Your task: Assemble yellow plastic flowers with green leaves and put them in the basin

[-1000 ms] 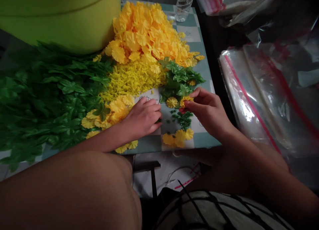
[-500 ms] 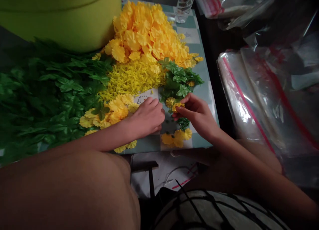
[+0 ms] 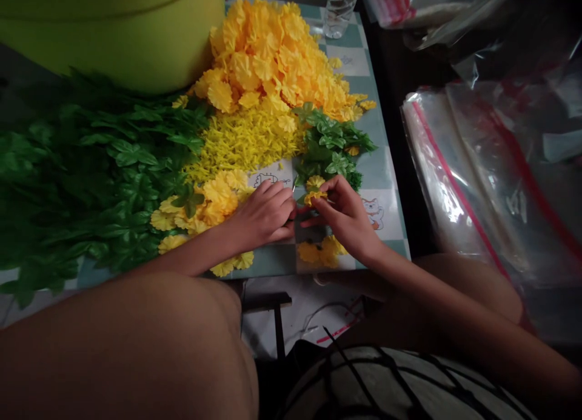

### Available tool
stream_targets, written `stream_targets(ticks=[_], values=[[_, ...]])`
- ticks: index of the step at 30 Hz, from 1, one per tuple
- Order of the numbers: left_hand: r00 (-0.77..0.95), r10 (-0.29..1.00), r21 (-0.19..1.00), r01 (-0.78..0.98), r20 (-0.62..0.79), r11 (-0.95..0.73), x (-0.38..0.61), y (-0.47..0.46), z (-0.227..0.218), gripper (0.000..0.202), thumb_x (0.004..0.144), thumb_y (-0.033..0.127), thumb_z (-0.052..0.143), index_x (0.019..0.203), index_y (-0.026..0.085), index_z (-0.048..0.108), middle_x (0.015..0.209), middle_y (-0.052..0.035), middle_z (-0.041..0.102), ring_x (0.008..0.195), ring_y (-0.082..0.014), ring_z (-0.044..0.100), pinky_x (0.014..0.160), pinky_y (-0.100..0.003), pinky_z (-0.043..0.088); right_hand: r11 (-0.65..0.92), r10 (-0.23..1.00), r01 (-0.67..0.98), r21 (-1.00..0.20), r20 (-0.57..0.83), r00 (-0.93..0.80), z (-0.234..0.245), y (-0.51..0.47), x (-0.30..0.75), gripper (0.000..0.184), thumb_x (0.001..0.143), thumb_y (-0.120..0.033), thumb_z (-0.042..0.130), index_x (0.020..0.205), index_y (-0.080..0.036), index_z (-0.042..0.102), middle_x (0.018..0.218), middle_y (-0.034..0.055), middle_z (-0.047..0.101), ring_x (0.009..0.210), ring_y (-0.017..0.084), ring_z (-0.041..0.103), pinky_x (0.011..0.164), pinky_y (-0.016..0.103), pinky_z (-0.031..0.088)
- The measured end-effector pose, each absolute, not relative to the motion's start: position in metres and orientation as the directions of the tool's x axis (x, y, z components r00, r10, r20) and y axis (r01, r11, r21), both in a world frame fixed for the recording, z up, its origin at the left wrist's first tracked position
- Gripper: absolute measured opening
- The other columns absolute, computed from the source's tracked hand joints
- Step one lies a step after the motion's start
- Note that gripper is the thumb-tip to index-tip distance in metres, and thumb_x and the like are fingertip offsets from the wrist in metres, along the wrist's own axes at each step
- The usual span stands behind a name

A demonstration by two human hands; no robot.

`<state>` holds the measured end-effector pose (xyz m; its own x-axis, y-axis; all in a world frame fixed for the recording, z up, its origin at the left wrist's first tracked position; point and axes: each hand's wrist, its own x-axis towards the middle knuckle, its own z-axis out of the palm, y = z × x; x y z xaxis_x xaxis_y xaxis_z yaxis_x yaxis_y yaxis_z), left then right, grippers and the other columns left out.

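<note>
My right hand (image 3: 348, 217) pinches a small yellow artificial flower (image 3: 315, 197) just above the checked tabletop (image 3: 384, 171). My left hand (image 3: 265, 214) rests on the table with its fingers curled, fingertips meeting the right hand's at the flower; what it grips is too small to make out. Behind the flower lies a small heap of green leaf pieces (image 3: 334, 144). A few finished yellow blooms (image 3: 321, 251) sit at the table's near edge below my right wrist.
A big pile of orange-yellow petals (image 3: 273, 59), a bed of thin yellow stamens (image 3: 248, 142) and a mass of green leaves (image 3: 86, 171) cover the table. A lime-green tub (image 3: 113, 32) stands at the back left. A bottle (image 3: 339, 8) is at the rear. Plastic bags (image 3: 482, 165) lie on the right.
My right hand has carried the yellow flower leftwards to meet the left hand's fingertips. The left hand has stayed almost in place.
</note>
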<state>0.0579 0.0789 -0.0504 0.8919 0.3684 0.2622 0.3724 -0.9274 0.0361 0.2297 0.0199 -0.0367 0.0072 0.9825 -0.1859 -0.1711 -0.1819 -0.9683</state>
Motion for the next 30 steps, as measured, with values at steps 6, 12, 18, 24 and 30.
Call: stream_targets(ticks=[6, 12, 18, 24, 30], values=[[0.861, 0.393, 0.175, 0.354, 0.323, -0.919, 0.054, 0.078, -0.057, 0.014, 0.083, 0.027, 0.055, 0.075, 0.015, 0.054, 0.076, -0.0068, 0.056, 0.074, -0.0225, 0.048, 0.068, -0.033, 0.038, -0.212, 0.975, -0.171, -0.962, -0.22, 0.028, -0.038, 0.023, 0.227, 0.017, 0.08, -0.021, 0.061, 0.08, -0.024, 0.044, 0.081, -0.0039, 0.049, 0.068, 0.013, 0.065, 0.056, 0.029, 0.061], [0.84, 0.43, 0.268, 0.353, 0.331, -0.896, 0.054, 0.077, -0.054, 0.007, 0.079, 0.02, 0.056, 0.074, 0.017, 0.052, 0.072, -0.0039, 0.054, 0.073, -0.0209, 0.048, 0.067, -0.033, 0.037, -0.2, 0.98, -0.103, -0.974, -0.201, -0.001, -0.037, 0.022, 0.227, 0.015, 0.079, -0.023, 0.061, 0.08, -0.024, 0.046, 0.084, -0.0035, 0.05, 0.072, 0.013, 0.065, 0.058, 0.028, 0.061], [0.701, 0.664, 0.762, 0.272, 0.261, -0.587, 0.056, 0.073, -0.039, 0.005, 0.073, 0.016, 0.054, 0.07, 0.018, 0.05, 0.073, -0.0006, 0.051, 0.07, -0.0146, 0.048, 0.066, -0.028, 0.04, -0.306, 0.951, -0.336, -0.891, -0.3, -0.069, -0.022, 0.026, 0.236, 0.021, 0.076, -0.021, 0.066, 0.08, -0.024, 0.046, 0.07, -0.0061, 0.058, 0.073, 0.017, 0.069, 0.069, 0.034, 0.06], [0.63, 0.775, 0.986, 0.088, 0.057, -0.145, 0.06, 0.069, -0.034, 0.014, 0.074, 0.028, 0.058, 0.07, 0.017, 0.05, 0.068, 0.0017, 0.049, 0.061, -0.0107, 0.047, 0.057, -0.024, 0.04, -0.37, 0.929, -0.569, -0.735, -0.304, -0.212, -0.017, 0.025, 0.24, 0.023, 0.071, -0.014, 0.07, 0.076, -0.023, 0.049, 0.064, -0.0081, 0.06, 0.078, 0.015, 0.07, 0.08, 0.033, 0.058], [0.582, 0.811, 0.995, 0.036, 0.055, -0.094, 0.06, 0.067, -0.039, 0.019, 0.073, 0.033, 0.062, 0.074, 0.016, 0.053, 0.069, 0.0002, 0.054, 0.06, -0.0107, 0.052, 0.053, -0.023, 0.045, -0.376, 0.923, -0.593, -0.712, -0.346, -0.169, -0.02, 0.022, 0.235, 0.021, 0.073, -0.014, 0.069, 0.077, -0.024, 0.05, 0.065, -0.0072, 0.062, 0.075, 0.014, 0.069, 0.087, 0.038, 0.057]])
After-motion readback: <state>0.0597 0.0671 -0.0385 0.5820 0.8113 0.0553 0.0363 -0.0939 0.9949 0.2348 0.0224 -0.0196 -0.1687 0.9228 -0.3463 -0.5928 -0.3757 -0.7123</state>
